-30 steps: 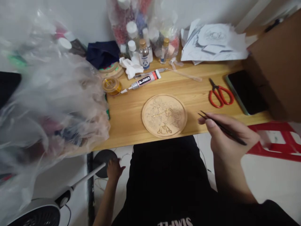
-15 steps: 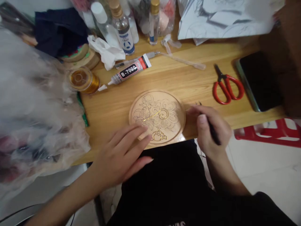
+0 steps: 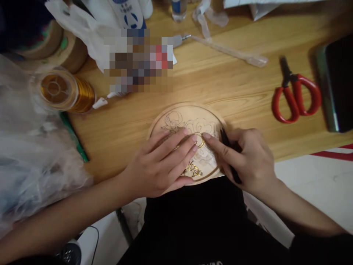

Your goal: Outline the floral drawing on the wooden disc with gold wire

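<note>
A round wooden board (image 3: 176, 114) lies at the table's front edge, with a flower outline drawn on it. A curl of gold wire (image 3: 202, 141) rests on the drawing, and a small shaped gold wire piece (image 3: 193, 169) sits lower on the board. My left hand (image 3: 162, 165) lies over the board's left half, fingers stretched out, covering part of the wire. In my right hand (image 3: 248, 158) are black tweezers (image 3: 226, 140), tucked in the palm with the tips pointing away from me. The right index fingertip touches the wire curl.
Red-handled pliers (image 3: 296, 97) and a phone (image 3: 340, 84) lie to the right. On the left stand a spool of golden wire (image 3: 67, 90) and plastic bags (image 3: 33, 165). A clear plastic dropper (image 3: 234, 51) lies behind the board. Pixelation hides most of a tube (image 3: 143, 70).
My right hand has moved left onto the board, its index finger now on the wire. My left hand has slid right over the wire. The view has come closer to the table.
</note>
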A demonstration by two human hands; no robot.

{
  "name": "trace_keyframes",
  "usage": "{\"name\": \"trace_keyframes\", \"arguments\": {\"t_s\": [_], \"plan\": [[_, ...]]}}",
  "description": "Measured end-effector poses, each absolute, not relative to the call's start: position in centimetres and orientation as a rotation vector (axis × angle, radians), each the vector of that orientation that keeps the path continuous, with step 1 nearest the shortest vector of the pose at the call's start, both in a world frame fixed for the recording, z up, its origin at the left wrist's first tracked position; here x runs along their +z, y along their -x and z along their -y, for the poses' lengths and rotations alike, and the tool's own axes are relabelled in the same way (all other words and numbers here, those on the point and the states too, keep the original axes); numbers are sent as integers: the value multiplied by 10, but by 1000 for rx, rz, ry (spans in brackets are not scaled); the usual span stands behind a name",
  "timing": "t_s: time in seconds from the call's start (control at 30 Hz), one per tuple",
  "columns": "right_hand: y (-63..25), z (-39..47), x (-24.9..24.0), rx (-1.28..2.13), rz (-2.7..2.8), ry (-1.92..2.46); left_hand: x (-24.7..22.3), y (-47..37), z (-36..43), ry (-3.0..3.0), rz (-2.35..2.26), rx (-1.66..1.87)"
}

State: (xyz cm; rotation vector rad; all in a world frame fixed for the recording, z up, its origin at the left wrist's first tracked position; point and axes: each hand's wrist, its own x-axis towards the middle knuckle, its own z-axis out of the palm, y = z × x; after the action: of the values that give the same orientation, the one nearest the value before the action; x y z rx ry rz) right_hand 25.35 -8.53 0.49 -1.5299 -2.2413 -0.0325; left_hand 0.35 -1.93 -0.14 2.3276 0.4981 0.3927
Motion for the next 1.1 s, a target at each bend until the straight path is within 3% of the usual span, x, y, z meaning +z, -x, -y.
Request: {"name": "trace_keyframes", "arguments": {"t_s": [0.27,0.47,1.1], "plan": [[-250,82,10,-71,2299,1538,10,-11,27,-2473,-633,308],[-248,81,14,-201,2398,1528,8,-10,18,-2830,-440,376],[-248,87,1,-30,2267,1537,0,-10,23,-2938,-480,489]]}}
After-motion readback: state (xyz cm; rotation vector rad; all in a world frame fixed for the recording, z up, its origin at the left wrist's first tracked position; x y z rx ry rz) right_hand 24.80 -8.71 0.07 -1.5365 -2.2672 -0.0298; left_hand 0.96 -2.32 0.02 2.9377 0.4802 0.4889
